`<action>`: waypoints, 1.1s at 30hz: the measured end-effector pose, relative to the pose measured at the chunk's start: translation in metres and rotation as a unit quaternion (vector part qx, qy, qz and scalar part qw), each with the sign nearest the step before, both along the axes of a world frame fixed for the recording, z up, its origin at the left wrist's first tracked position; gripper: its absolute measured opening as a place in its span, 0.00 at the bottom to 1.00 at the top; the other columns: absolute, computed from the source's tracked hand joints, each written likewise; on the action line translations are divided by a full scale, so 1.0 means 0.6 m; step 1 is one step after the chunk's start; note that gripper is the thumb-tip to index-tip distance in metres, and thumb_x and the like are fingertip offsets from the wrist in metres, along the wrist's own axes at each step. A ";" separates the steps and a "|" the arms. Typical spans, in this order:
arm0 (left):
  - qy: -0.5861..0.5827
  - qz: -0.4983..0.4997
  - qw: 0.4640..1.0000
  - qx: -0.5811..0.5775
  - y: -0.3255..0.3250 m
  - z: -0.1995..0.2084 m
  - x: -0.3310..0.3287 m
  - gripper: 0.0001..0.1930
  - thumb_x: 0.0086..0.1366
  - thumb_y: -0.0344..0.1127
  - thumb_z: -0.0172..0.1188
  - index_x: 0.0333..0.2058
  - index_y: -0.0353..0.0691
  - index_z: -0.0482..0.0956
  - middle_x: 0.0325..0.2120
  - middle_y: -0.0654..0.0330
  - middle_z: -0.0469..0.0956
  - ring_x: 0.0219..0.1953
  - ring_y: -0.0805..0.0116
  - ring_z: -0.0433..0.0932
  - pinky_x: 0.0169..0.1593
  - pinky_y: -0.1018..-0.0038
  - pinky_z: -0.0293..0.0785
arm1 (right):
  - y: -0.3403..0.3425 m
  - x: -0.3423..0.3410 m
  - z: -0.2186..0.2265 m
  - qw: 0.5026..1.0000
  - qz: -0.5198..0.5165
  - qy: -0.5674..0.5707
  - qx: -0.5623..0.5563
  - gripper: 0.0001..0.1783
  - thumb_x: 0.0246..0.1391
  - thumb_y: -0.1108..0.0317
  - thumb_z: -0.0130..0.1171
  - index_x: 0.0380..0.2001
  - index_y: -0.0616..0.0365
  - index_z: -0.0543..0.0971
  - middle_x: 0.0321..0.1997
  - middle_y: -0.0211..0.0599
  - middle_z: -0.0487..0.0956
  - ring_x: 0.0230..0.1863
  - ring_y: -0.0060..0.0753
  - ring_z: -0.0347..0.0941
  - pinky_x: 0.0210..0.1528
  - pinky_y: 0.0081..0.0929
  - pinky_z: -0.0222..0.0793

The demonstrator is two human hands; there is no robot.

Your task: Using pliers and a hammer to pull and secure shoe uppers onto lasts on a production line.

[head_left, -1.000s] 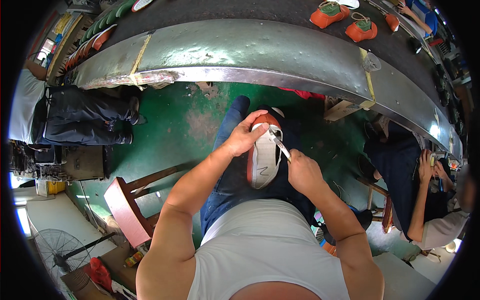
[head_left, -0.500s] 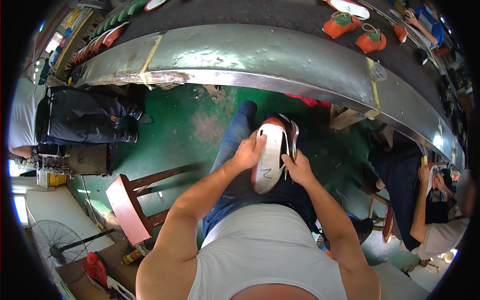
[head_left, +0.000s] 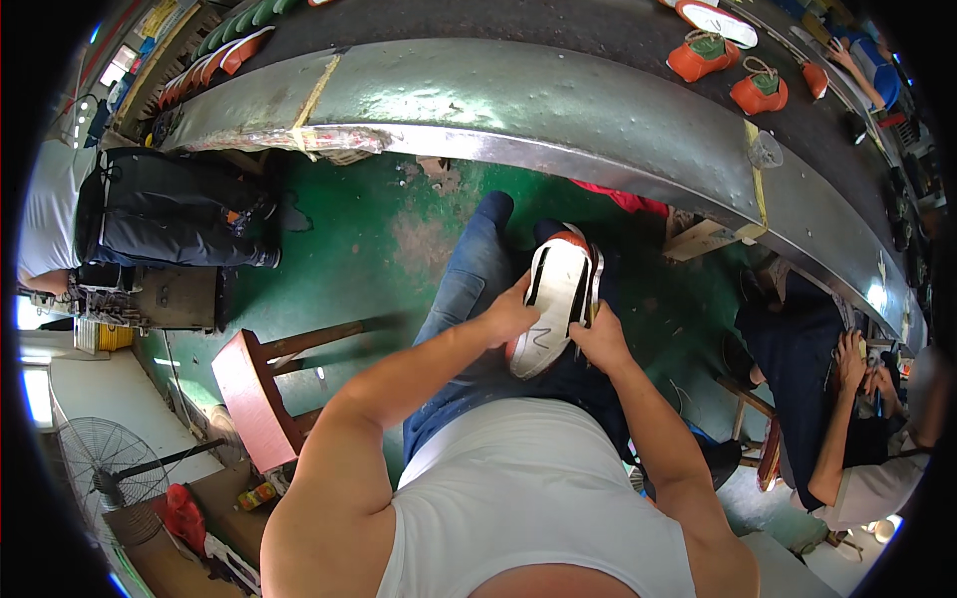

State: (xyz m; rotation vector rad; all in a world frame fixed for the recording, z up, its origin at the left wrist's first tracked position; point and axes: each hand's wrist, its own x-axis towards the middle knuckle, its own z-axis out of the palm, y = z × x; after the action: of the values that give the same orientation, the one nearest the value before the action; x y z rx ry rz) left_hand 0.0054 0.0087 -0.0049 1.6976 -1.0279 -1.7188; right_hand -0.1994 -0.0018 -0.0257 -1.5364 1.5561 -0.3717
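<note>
Over my lap I hold a shoe (head_left: 558, 289), its white sole side up and reddish-orange at the far end and edges. A dark curved mark crosses the near part of this underside, and dark gaps run along both sides. My left hand (head_left: 512, 317) grips the shoe's left edge, fingers mostly hidden under it. At its right edge my right hand (head_left: 600, 340) is closed, the thumb pointing up. A thin piece shows by these fingers, too small to name. Along the shoe's far right side runs a shiny, dark-and-pale curved edge; I cannot tell what it belongs to.
A metal-edged bench (head_left: 449, 95) spans the far side, with orange-and-green shoes (head_left: 701, 58) on its dark top. To my left stand a reddish stool (head_left: 257, 399) and a fan (head_left: 110, 468). Co-workers are at left (head_left: 150, 214) and right (head_left: 847, 419).
My left hand has slid nearer along the shoe's left edge, its thumb off the far part of the underside. The shoe has shifted slightly right and away. My right hand stays beside it.
</note>
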 end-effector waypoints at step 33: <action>-0.172 0.060 0.968 -0.174 0.040 -0.090 -0.032 0.29 0.78 0.48 0.34 0.64 0.32 0.67 0.58 0.39 0.73 0.62 0.44 0.71 0.66 0.64 0.65 | 0.008 -0.040 0.112 0.916 0.320 0.183 -0.161 0.17 0.56 0.73 0.58 0.47 0.67 0.69 0.40 0.58 0.76 0.44 0.59 0.76 0.48 0.46 0.73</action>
State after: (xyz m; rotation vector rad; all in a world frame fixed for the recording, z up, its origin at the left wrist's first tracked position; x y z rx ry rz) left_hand -0.0136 0.0326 -0.0589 1.8120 -1.2636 -1.1106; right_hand -0.2231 0.0030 0.0413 -2.3740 1.1882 0.0485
